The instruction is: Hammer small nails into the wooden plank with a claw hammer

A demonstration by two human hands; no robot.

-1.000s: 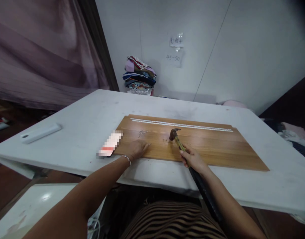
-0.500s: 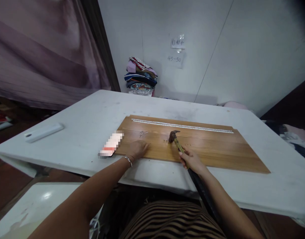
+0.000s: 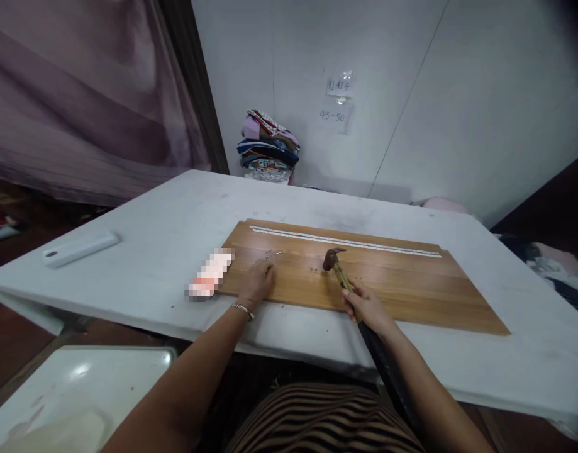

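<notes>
My right hand (image 3: 368,305) is wrapped round the handle of a claw hammer (image 3: 333,258), with the metal head above the middle of a wooden board (image 3: 421,292). My left hand (image 3: 255,282) rests at the left part of this board, fingers drawn together at a small pile of loose nails (image 3: 272,253). Whether a nail is between those fingertips is hidden. Short rows of small dark nails or marks (image 3: 314,269) show in the board near the hammer head. Two white measuring strips (image 3: 345,240) run along the board's far edge.
The board lies on a white-covered table (image 3: 166,214). A blurred-out phone-like object (image 3: 211,274) is at its left end, and a white handle-shaped object (image 3: 81,248) lies farther left. Folded cloth (image 3: 268,141) is stacked by the wall. A white stool (image 3: 95,377) stands at lower left.
My left hand has moved up and slightly left to the loose nails, and its fingers have drawn in. My right hand still holds the hammer in nearly the same place.
</notes>
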